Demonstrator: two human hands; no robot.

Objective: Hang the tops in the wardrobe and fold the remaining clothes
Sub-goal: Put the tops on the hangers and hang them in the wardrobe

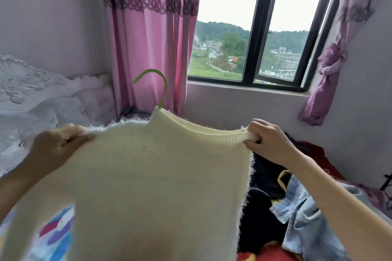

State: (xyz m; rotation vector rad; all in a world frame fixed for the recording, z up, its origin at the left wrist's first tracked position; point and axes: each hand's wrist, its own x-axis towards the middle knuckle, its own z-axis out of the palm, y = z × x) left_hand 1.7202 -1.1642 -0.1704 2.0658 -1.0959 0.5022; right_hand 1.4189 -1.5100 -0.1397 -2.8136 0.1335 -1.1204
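A cream fuzzy sweater (157,186) is held up above the bed (53,237). The left hand (57,146) grips its shoulder and the right hand (268,141) pinches the ribbed collar. A green hanger hook (156,82) sticks out of the neck. Denim (305,214) and black clothes (261,214) lie toward the bed's right edge. Behind are a pink curtain (148,38) and a window (254,23).

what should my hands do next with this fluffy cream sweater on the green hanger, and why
Probably let the right hand ease the ribbed collar back toward the green plastic hanger hook, closing the neck round it. The hook pokes out at the collar's left end while the right hand pinches the other end stretched wide; the left hand grips the shoulder of the fluffy cream knit sweater.
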